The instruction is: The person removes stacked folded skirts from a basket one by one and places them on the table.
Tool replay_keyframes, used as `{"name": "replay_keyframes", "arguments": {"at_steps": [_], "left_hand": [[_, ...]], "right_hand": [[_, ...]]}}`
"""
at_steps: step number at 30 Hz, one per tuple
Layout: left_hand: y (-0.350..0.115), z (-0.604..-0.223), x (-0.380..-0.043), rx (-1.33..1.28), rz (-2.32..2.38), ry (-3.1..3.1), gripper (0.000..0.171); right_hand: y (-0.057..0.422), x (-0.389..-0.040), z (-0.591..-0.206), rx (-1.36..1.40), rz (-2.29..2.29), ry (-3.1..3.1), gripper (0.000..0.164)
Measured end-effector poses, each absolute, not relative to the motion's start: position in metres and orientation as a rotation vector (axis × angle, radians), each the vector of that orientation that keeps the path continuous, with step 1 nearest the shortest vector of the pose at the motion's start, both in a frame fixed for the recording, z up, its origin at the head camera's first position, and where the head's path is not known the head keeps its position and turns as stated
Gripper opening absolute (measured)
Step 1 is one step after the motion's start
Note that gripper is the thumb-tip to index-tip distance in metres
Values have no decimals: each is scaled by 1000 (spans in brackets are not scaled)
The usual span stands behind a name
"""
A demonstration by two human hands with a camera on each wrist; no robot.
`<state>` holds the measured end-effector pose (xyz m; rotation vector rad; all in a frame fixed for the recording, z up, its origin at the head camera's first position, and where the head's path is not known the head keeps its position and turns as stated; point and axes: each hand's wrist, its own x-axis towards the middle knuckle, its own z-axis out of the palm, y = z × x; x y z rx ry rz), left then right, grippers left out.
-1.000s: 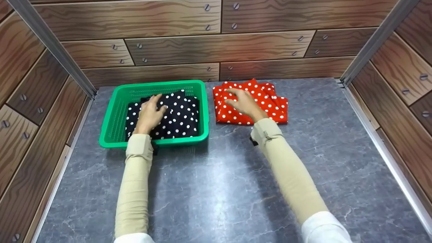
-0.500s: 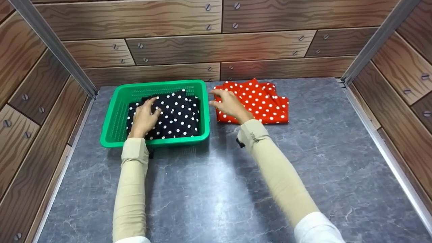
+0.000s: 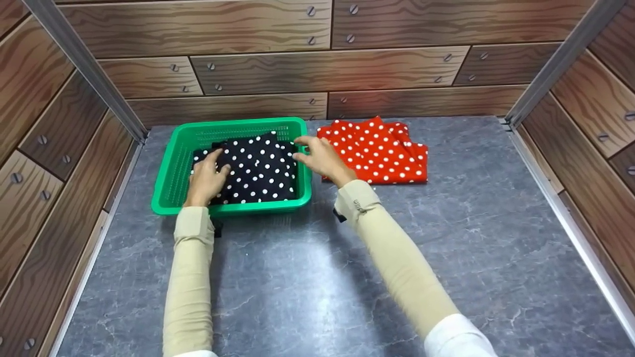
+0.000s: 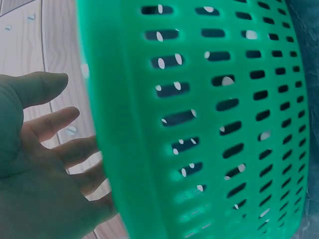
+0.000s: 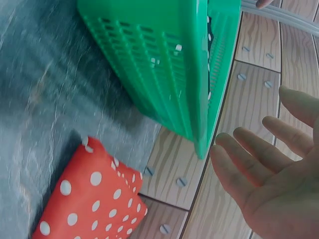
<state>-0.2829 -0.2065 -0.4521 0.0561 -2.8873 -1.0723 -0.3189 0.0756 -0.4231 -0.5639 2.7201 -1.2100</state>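
A folded black cloth with white dots (image 3: 253,171) lies inside a green plastic basket (image 3: 230,209). My left hand (image 3: 204,181) hovers over the left part of that cloth, its fingers spread and loosely bent. In the left wrist view the left hand (image 4: 55,154) is above the slotted basket wall (image 4: 199,124) and holds nothing. At the basket's right rim is my right hand (image 3: 322,158), with fingers and thumb apart. The right wrist view shows the right hand (image 5: 274,169) holding nothing, beside and above the rim. A folded red cloth with white dots (image 3: 382,153) lies right of the basket.
The basket and the red cloth rest on a grey marbled tabletop (image 3: 278,287). Wood-patterned panels (image 3: 268,69) rise at the back and on both sides, with metal strips (image 3: 560,64) at the corners.
My right hand has moved left from above the red cloth to the basket's right rim. My left hand has shifted slightly left and toward me. Both cloths stay in place.
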Motion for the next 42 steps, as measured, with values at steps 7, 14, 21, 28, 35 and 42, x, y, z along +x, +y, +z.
{"name": "replay_keyframes", "arguments": {"at_steps": [7,14,21,28,35,42], "left_hand": [[-213,-453,-283,111,-1064,-2905,54],[-216,-460,-286,143,-1043,-2926,55],[-224,-471,-284,253,-990,-2950,53],[-228,-480,-282,557,-889,-2892,50],[-227,-480,-285,668,-916,-2857,53],[-225,-480,-287,711,-975,-2958,64]], "right_hand": [[59,-315,-429,-572,-1278,2678,42],[41,-309,-433,-529,-1248,2681,42],[21,-301,-433,-276,-1205,2654,56],[1,-293,-438,-182,-1250,2604,79],[-12,-287,-453,-5,-1298,2637,83],[-18,-283,-468,133,-1309,2698,78]]}}
